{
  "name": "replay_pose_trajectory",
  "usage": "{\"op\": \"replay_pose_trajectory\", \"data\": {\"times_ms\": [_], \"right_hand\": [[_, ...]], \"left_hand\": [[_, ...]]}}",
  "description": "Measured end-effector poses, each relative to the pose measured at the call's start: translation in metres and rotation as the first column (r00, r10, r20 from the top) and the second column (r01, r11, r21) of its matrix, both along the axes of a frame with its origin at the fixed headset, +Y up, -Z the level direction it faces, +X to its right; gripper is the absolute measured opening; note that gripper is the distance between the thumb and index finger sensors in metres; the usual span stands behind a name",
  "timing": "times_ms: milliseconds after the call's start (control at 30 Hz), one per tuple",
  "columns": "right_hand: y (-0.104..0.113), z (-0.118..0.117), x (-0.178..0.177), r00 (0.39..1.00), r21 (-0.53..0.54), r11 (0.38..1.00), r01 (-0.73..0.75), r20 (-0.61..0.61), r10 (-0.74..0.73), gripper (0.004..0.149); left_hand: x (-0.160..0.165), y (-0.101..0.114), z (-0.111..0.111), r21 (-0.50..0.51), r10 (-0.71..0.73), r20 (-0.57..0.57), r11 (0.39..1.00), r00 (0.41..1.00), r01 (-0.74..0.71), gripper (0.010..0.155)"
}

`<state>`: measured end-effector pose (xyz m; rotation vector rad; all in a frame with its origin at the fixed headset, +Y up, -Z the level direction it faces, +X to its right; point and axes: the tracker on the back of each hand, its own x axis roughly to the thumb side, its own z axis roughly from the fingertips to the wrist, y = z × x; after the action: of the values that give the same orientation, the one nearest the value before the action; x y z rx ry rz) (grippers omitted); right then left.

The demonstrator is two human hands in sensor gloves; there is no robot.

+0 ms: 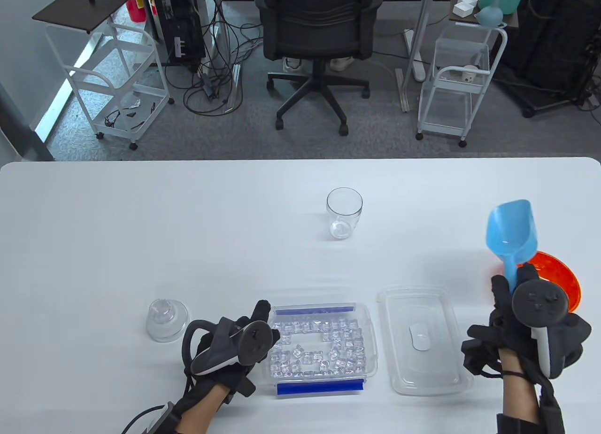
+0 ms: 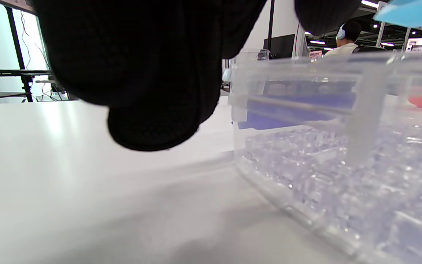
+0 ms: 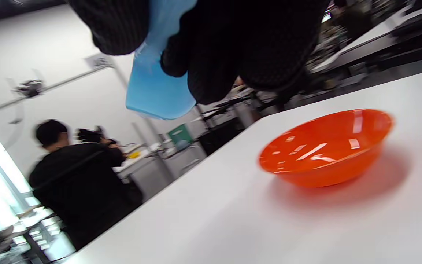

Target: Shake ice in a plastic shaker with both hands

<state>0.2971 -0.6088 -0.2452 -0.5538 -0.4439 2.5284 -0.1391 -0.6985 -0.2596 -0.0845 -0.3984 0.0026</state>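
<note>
A clear plastic shaker cup [image 1: 344, 213] stands upright and empty at the table's middle. Its clear domed lid [image 1: 167, 319] lies at the near left. A clear box of ice cubes [image 1: 320, 348] [image 2: 343, 161] with blue clips sits near the front edge. My left hand [image 1: 244, 337] rests at the box's left end, fingers [image 2: 152, 124] against its wall and holding nothing. My right hand [image 1: 516, 307] grips the handle of a blue scoop [image 1: 510, 234] [image 3: 156, 84], raised above the table at the right, its bowl pointing away and empty.
The box's clear lid [image 1: 425, 340] lies flat just right of the ice box. An orange bowl [image 1: 556, 279] [image 3: 328, 146] stands at the right edge, partly behind my right hand. A black office chair [image 1: 319, 39] and white carts stand beyond the table.
</note>
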Motion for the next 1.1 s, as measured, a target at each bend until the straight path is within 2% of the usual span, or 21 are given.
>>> {"op": "replay_pose_trajectory", "data": {"times_ms": [67,133,233,333,433,500,667,933,1000,1100], "right_hand": [[0.009,0.006,-0.020,0.983,0.083,0.997,0.000,-0.182,0.015,0.056],[0.021,0.011,-0.041,0.944,0.084,0.996,-0.019,-0.327,0.045,0.054],[0.038,0.019,-0.071,0.843,0.094,0.990,-0.106,-0.519,0.139,0.051],[0.046,0.026,-0.096,0.753,0.115,0.975,-0.192,-0.620,0.221,0.048],[0.047,0.028,-0.119,0.654,0.075,0.946,-0.316,-0.705,0.274,0.047],[0.045,0.027,-0.135,0.586,0.045,0.904,-0.425,-0.748,0.313,0.046],[0.038,0.023,-0.171,0.485,0.065,0.818,-0.571,-0.777,0.401,0.046],[0.029,0.008,-0.210,0.391,0.012,0.695,-0.719,-0.820,0.419,0.045],[0.025,0.001,-0.212,0.408,-0.047,0.701,-0.712,-0.840,0.357,0.045],[0.019,-0.017,-0.199,0.504,-0.172,0.758,-0.629,-0.833,0.229,0.045]], "left_hand": [[0.002,-0.004,-0.002,-0.038,-0.009,0.004,0.999,1.000,0.009,0.067],[0.004,-0.007,-0.002,-0.069,-0.024,0.017,0.997,1.000,0.025,0.070],[0.006,-0.011,-0.003,-0.094,-0.015,0.021,0.995,1.000,0.017,0.071],[0.007,-0.014,-0.003,-0.113,0.000,0.021,0.994,1.000,0.002,0.071],[0.009,-0.017,-0.003,-0.133,0.006,0.024,0.991,1.000,-0.003,0.070],[0.010,-0.019,-0.003,-0.137,-0.002,0.028,0.991,1.000,0.006,0.070],[0.016,-0.024,-0.001,-0.154,-0.018,0.052,0.988,0.999,0.026,0.067],[0.017,-0.024,-0.001,-0.163,-0.014,0.048,0.986,0.999,0.022,0.067],[0.017,-0.024,-0.001,-0.163,-0.015,0.047,0.986,0.999,0.022,0.067],[0.018,-0.024,-0.001,-0.166,-0.020,0.049,0.986,0.999,0.028,0.067]]}}
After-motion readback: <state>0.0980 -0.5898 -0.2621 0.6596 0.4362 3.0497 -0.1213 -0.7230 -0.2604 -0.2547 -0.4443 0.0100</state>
